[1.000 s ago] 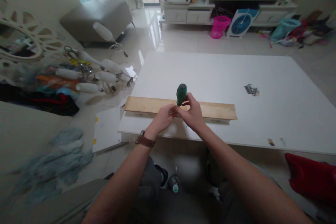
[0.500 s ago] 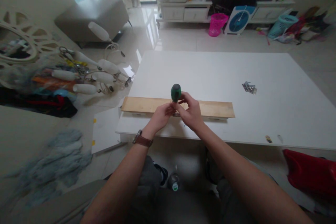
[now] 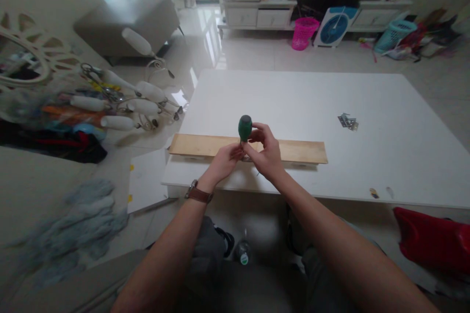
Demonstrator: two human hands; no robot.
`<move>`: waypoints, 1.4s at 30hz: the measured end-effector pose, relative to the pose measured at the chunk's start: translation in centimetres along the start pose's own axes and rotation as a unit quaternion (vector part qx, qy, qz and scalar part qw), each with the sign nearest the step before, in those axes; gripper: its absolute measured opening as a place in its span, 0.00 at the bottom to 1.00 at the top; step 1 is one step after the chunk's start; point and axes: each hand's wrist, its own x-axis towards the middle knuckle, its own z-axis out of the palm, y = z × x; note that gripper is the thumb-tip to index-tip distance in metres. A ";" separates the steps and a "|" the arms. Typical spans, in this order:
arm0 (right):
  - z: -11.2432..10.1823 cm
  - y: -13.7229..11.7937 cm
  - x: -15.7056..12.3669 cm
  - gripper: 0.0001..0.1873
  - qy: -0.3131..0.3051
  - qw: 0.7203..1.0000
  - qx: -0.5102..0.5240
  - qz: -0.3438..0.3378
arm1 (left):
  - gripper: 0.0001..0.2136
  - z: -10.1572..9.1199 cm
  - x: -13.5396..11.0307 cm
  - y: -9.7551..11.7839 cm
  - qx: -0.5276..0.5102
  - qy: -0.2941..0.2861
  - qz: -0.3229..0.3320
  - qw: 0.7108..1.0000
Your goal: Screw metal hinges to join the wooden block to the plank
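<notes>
A screwdriver (image 3: 245,128) with a green handle and dark cap stands nearly upright over a long wooden board (image 3: 198,145). My right hand (image 3: 266,151) is closed at its lower handle and shaft, with thumb and fingers curled around that spot. Against the shaft's base, my left hand (image 3: 226,160) has its fingertips pinched together, low on the board's middle; what they grip is hidden. The screwdriver's tip is also out of sight behind the fingers. A small shiny metal piece shows in part under my hands. The board is raised slightly off the white table (image 3: 293,102).
Several metal brackets (image 3: 348,121) lie on the table to the right. Two small items, one a yellow-and-dark piece (image 3: 373,193), sit by the front edge. A red plastic object (image 3: 433,234) is at lower right. A bottle (image 3: 243,253) stands on the floor between my feet.
The view has shifted very slightly. My hands and the screwdriver hold nearly the same place, with the right fingers raised a little beside the handle.
</notes>
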 end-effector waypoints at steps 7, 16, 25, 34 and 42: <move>0.3 -0.2 0.2 0.21 0.010 1.000 -0.002 0.029 | 0.10 0.4 0.1 -0.5 0.038 0.032 -0.010 0.999; 0.0 -0.1 -0.2 0.24 0.001 1.000 -0.022 0.017 | 0.12 -0.1 0.0 0.2 0.021 -0.012 -0.006 1.000; 0.3 -0.2 0.3 0.19 0.011 0.999 -0.024 0.041 | 0.09 0.2 0.2 -0.1 0.067 0.023 -0.016 0.997; 0.0 -0.3 -0.3 0.24 -0.010 0.999 -0.012 0.033 | 0.11 -0.2 0.0 0.3 0.017 -0.016 -0.001 1.000; 0.3 -0.4 0.3 0.21 0.008 0.998 -0.021 0.054 | 0.08 0.2 0.3 -0.3 0.055 0.017 -0.011 0.998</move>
